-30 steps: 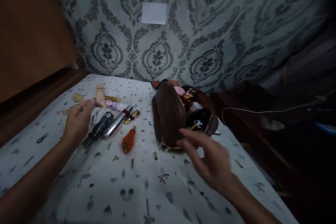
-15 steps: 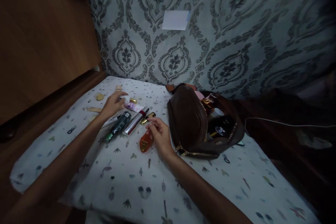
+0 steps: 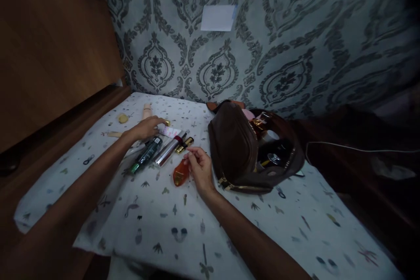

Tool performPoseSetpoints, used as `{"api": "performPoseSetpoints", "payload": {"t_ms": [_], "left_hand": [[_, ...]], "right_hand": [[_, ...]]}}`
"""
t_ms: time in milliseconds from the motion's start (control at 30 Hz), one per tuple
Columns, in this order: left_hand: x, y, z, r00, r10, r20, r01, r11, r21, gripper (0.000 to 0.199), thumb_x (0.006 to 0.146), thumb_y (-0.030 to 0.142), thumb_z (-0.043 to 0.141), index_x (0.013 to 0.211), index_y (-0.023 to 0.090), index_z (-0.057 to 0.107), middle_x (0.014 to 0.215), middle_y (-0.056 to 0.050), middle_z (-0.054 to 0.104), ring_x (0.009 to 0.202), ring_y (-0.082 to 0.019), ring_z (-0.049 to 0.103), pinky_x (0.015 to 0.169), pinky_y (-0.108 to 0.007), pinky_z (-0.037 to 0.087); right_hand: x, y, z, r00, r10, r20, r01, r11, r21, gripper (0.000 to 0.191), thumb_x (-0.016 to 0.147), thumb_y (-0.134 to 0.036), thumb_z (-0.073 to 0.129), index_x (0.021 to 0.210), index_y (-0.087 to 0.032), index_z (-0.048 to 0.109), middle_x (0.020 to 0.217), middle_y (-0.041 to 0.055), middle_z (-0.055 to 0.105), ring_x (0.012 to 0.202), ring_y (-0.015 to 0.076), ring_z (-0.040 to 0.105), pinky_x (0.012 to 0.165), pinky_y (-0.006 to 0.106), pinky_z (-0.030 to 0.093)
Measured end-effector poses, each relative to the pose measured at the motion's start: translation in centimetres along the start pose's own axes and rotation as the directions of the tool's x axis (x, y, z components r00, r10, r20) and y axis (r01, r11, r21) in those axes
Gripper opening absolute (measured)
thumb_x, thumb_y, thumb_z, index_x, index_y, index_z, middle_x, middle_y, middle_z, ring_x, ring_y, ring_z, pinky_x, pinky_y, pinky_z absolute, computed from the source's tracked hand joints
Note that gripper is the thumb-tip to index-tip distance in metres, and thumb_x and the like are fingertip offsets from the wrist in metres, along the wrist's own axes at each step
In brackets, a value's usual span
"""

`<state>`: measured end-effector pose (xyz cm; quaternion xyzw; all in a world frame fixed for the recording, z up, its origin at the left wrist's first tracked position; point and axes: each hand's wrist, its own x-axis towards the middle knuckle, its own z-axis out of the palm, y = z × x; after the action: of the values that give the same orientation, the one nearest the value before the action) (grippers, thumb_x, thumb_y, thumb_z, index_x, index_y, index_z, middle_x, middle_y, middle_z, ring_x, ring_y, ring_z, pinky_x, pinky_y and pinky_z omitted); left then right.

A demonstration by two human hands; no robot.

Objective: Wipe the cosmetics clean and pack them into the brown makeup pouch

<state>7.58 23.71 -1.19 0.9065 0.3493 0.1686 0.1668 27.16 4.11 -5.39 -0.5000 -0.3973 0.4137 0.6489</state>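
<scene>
Head view: we see two bare hands at work over a printed cloth (image 3: pixel 179 214). Our right hand (image 3: pixel 199 170) is at the orange pear-shaped item (image 3: pixel 180 174), which lies on the cloth left of the brown bag (image 3: pixel 232 142). Right grip: thumb and fingers nearly together, fingertips at the item's narrow top; we can't tell if they pinch it. Our left hand (image 3: pixel 147 128) is palm-down over the far end of the loose pieces, fingers bent, tips just beside the white-and-purple tube (image 3: pixel 170 131) and a gold piece (image 3: pixel 167 122). Left grip: partly curled, underside hidden, so we can't tell if it holds anything. Between the hands we log a dark green tube (image 3: pixel 146 155), a silver tube (image 3: pixel 168 152) with a dark red band, and a small black-and-gold tube (image 3: pixel 184 145), all lying at a slant. Beyond the left hand: a beige tube (image 3: pixel 147 108) and a yellowish round piece (image 3: pixel 122 118). Bag sits unzipped, showing a pink round item (image 3: pixel 248 114) and other things inside.
</scene>
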Motion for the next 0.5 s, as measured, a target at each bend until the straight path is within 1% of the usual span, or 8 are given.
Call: {"api": "performPoseSetpoints", "payload": {"t_ms": [67, 133, 200, 233, 300, 367, 433, 500], "left_hand": [[-1.1, 0.8, -0.6, 0.995, -0.023, -0.092, 0.023, 1.0, 0.002, 0.045, 0.083, 0.024, 0.055, 0.128, 0.02, 0.062, 0.127, -0.009, 0.065, 0.118, -0.026, 0.057, 0.105, -0.039, 0.043], [-2.4, 1.9, -1.4, 0.968, -0.075, -0.24, 0.057, 0.995, -0.082, 0.044, 0.089, 0.032, 0.05, 0.129, 0.02, 0.061, 0.128, -0.01, 0.064, 0.112, -0.025, 0.059, 0.098, -0.037, 0.047], [-3.7, 3.0, -2.3, 0.9, -0.202, -0.385, 0.089, 0.952, -0.293, 0.039, 0.087, 0.039, 0.053, 0.119, 0.02, 0.065, 0.108, -0.007, 0.069, 0.086, -0.02, 0.063, 0.078, -0.03, 0.051], [-4.4, 3.5, -2.7, 0.862, -0.283, -0.42, 0.101, 0.908, -0.406, 0.036, 0.085, 0.043, 0.056, 0.109, 0.02, 0.068, 0.092, -0.004, 0.068, 0.071, -0.017, 0.06, 0.066, -0.027, 0.049], [-5.6, 4.4, -3.4, 0.823, -0.409, -0.395, 0.145, 0.822, -0.55, 0.035, 0.08, 0.052, 0.061, 0.084, 0.019, 0.068, 0.066, 0.002, 0.057, 0.052, -0.013, 0.048, 0.05, -0.023, 0.04], [-6.7, 5.1, -3.7, 0.853, -0.439, -0.283, 0.239, 0.81, -0.535, 0.043, 0.076, 0.061, 0.063, 0.065, 0.019, 0.063, 0.054, 0.003, 0.048, 0.047, -0.013, 0.043, 0.045, -0.022, 0.033], [-7.7, 5.7, -3.5, 0.895, -0.418, -0.154, 0.346, 0.87, -0.351, 0.047, 0.072, 0.067, 0.065, 0.066, 0.02, 0.066, 0.053, 0.001, 0.053, 0.05, -0.016, 0.048, 0.047, -0.024, 0.032], [-8.3, 6.4, -2.8, 0.912, -0.404, -0.071, 0.399, 0.914, -0.071, 0.052, 0.071, 0.071, 0.064, 0.083, 0.022, 0.073, 0.066, -0.003, 0.065, 0.063, -0.022, 0.059, 0.053, -0.026, 0.035]], "right_hand": [[-0.1, -0.1, 0.0, 1.0, 0.006, -0.007, -0.006, 1.0, 0.009, 0.026, 0.078, -0.039, 0.065, 0.094, -0.018, 0.063, 0.07, -0.0016, 0.063, 0.055, 0.0099, 0.053, 0.046, 0.02, 0.034], [-0.1, -0.3, -0.1, 1.0, 0.021, -0.015, -0.02, 0.999, 0.027, 0.028, 0.078, -0.039, 0.064, 0.096, -0.018, 0.062, 0.069, -0.0021, 0.063, 0.054, 0.0097, 0.053, 0.046, 0.02, 0.035], [-0.1, -0.4, -0.1, 0.999, 0.049, -0.017, -0.048, 0.998, 0.046, 0.029, 0.078, -0.04, 0.064, 0.098, -0.018, 0.061, 0.068, -0.0024, 0.063, 0.054, 0.0096, 0.054, 0.046, 0.02, 0.035], [0.0, -0.5, -0.1, 0.998, 0.065, -0.018, -0.064, 0.996, 0.054, 0.03, 0.078, -0.041, 0.063, 0.098, -0.018, 0.06, 0.067, -0.0029, 0.062, 0.052, 0.0093, 0.053, 0.045, 0.02, 0.034], [0.1, -0.6, -0.1, 0.996, 0.091, -0.023, -0.09, 0.994, 0.064, 0.032, 0.078, -0.042, 0.062, 0.099, -0.018, 0.06, 0.064, -0.0041, 0.061, 0.049, 0.0087, 0.05, 0.044, 0.02, 0.033], [0.1, -0.7, -0.1, 0.995, 0.1, -0.025, -0.098, 0.993, 0.067, 0.032, 0.077, -0.043, 0.062, 0.098, -0.018, 0.06, 0.062, -0.0046, 0.06, 0.048, 0.0085, 0.049, 0.044, 0.02, 0.033], [0.0, -0.8, 0.0, 0.995, 0.099, -0.024, -0.097, 0.993, 0.065, 0.032, 0.077, -0.042, 0.063, 0.098, -0.018, 0.06, 0.062, -0.0044, 0.06, 0.048, 0.0086, 0.049, 0.044, 0.02, 0.033], [-0.1, -0.9, 0.1, 0.996, 0.091, -0.019, -0.09, 0.994, 0.058, 0.032, 0.077, -0.042, 0.062, 0.098, -0.018, 0.06, 0.062, -0.0043, 0.061, 0.048, 0.0088, 0.049, 0.044, 0.02, 0.033]]}}
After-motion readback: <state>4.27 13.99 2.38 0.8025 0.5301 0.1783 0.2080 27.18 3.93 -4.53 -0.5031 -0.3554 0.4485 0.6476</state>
